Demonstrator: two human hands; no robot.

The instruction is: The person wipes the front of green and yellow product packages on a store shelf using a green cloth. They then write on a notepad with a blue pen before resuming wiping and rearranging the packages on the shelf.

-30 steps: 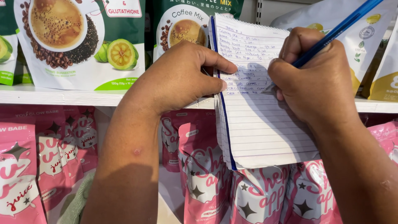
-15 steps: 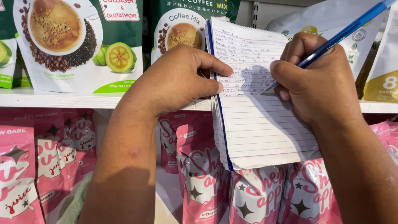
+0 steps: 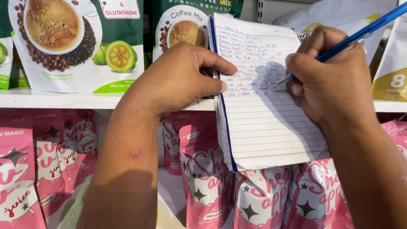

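Since the earlier frames, little has shifted: both hands sit slightly lower in view & more of the notepad's top edge shows; the pen tip stays at abt the same handwritten line, mid-page.

Left hand [image 3: 178, 78] comes up from bottom centre, forearm vertical. Its fingers are curled together & clamped on the left edge of a lined notepad [image 3: 271, 127], thumb pressing the page front, pinning it upright against a white shelf edge [image 3: 63, 101].

Right hand [image 3: 328, 76] enters from the right, fingers closed tight around a blue pen [image 3: 360, 34]. Pen slants up toward top right corner; its tip touches the paper at the last written line. Upper third of the page carries blue handwriting, rest is blank ruled lines. Pad's lower half hangs below the shelf edge.

Behind, on the upper shelf: a white & green coffee-mix pouch [image 3: 80, 46] w/ a coffee cup & green fruit pictured at left, a darker green coffee pouch [image 3: 182, 25] just left of the pad, pale pouches at right. Lower shelf: rows of pink pouches [image 3: 203, 169] w/ star shapes, left to right, some partly hidden by the forearms.
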